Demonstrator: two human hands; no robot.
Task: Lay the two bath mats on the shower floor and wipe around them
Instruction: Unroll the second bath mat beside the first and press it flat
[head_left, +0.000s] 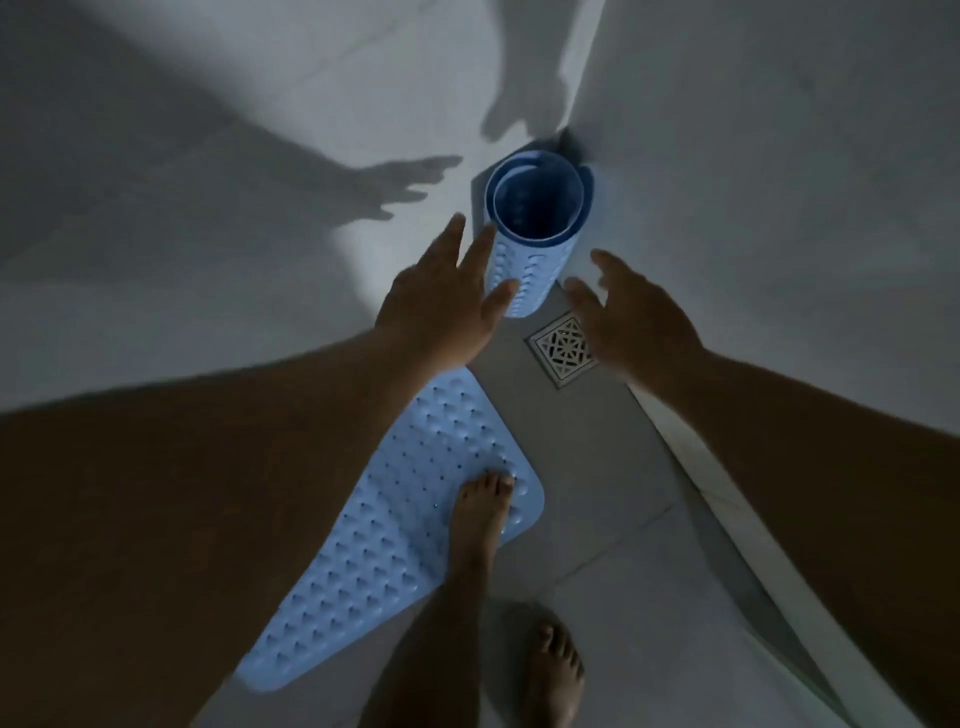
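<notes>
From the head camera, looking down into a dim shower corner, a light blue rubber bath mat rolled into a tube (530, 228) stands upright on the grey shower floor (587, 467), right in the corner where the two pale walls (208, 156) meet. Its open top end faces the camera, and rows of small round suction cups show along its side.

The left hand (441, 306) reaches toward the roll with fingers straight and spread wide; its fingertips lie at the left side of the roll, though whether they touch it cannot be told. The right hand (634, 317) is just to the right of the roll, apart from it, fingers relaxed and loosely bent, holding nothing.

A square metal drain grate with a lattice pattern (563, 348) sits in the floor between the two hands, just in front of the roll.

A second light blue bath mat with raised bumps and small holes (384, 561) lies flat on the floor nearer the camera, partly hidden by the left forearm. One bare foot (480, 519) stands on its right edge; the other bare foot (553, 675) stands on the floor beside it.

Shadows of both hands fall on the walls.
</notes>
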